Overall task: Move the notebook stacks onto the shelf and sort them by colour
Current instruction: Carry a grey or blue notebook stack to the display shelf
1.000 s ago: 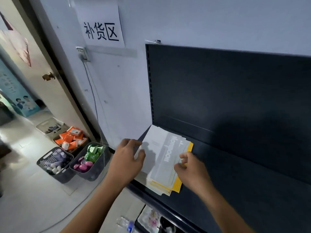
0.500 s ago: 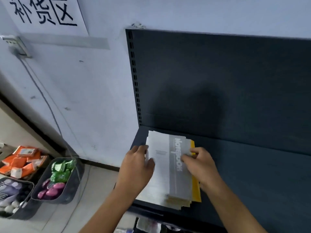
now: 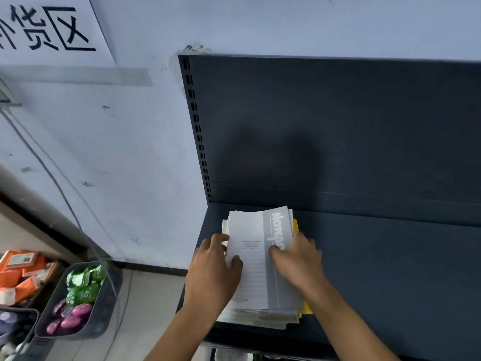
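Dark shelf [image 3: 390, 269], left end: two hands hold a notebook stack [image 3: 256, 272].
Grey-white covers, yellow edge beneath. Left hand [image 3: 213, 272] grips its left side; right hand [image 3: 299, 259], fingers curled on top, now covers more of the title than earlier.

My left grip [image 3: 213, 272] & right grip [image 3: 299, 261] hide pt of the notebook stack [image 3: 250, 230]; cover's small print too tiny to read. Wall sign [image 3: 46, 27] cut off at left edge.
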Demonstrator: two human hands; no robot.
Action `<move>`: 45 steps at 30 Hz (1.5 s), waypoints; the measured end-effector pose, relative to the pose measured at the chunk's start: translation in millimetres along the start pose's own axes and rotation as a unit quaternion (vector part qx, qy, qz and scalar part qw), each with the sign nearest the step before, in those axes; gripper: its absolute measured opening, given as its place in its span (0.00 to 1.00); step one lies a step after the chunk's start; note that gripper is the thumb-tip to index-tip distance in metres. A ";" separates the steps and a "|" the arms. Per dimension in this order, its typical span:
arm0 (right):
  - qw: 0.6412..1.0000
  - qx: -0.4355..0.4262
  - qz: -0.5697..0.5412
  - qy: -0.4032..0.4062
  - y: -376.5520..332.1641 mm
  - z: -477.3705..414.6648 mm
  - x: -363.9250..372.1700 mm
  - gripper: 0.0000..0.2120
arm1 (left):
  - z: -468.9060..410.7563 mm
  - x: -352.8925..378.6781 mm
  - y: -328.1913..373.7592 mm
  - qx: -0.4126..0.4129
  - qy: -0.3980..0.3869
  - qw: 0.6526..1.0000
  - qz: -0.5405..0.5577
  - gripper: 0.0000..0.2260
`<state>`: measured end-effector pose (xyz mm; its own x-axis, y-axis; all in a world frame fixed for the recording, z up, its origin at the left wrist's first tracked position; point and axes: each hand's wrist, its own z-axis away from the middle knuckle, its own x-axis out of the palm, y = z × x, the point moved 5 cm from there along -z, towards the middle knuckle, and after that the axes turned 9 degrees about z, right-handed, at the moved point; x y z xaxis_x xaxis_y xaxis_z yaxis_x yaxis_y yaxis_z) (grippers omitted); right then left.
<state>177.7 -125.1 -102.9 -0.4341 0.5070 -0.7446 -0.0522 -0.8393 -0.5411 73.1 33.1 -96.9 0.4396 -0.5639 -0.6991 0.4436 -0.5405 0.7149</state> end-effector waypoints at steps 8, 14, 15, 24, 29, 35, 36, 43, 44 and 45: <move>0.999 -0.021 -0.045 -0.021 -4.3 2.8 0.0 0.21 | -4.5 -8.1 -1.9 -0.067 0.000 0.998 -0.007 0.10; 0.997 -0.034 -0.059 -0.040 -10.6 9.8 5.0 0.22 | -8.8 -3.1 -0.3 -0.079 -0.072 0.989 0.104 0.08; 0.997 -0.030 -0.066 -0.038 -11.0 10.0 5.6 0.22 | -8.9 -1.5 -0.6 -0.083 -0.085 0.984 0.133 0.09; 0.974 -0.011 -0.224 -0.042 -2.6 18.9 -13.0 0.18 | -9.9 -7.7 15.9 -0.077 -0.057 0.958 0.271 0.07; 0.948 0.040 -0.310 -0.068 20.0 28.9 -21.0 0.08 | 0.0 4.5 34.4 -0.086 -0.106 0.947 0.292 0.06; 0.933 0.034 -0.351 -0.070 58.4 52.5 -42.6 0.16 | 16.4 31.9 57.4 -0.050 -0.155 0.946 0.280 0.11; 0.936 0.035 -0.345 -0.062 65.1 55.2 -47.2 0.16 | 20.2 35.9 62.3 -0.044 -0.165 0.946 0.277 0.11; 0.933 0.071 -0.345 0.069 128.7 76.4 -110.5 0.10 | 47.5 81.7 139.2 0.060 -0.223 0.954 0.189 0.18; 0.930 0.077 -0.347 0.090 139.3 78.5 -120.4 0.10 | 52.8 89.4 150.6 0.079 -0.228 0.955 0.171 0.18; 0.926 0.084 -0.350 0.112 153.0 81.9 -132.8 0.10 | 60.6 98.3 165.7 0.100 -0.232 0.955 0.153 0.19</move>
<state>153.7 -337.0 -54.8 -0.0450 0.9509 -0.3062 -0.3981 -0.2982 -0.8675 142.5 -149.7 -46.4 0.1097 -0.9056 -0.4096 0.1725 -0.3885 0.9052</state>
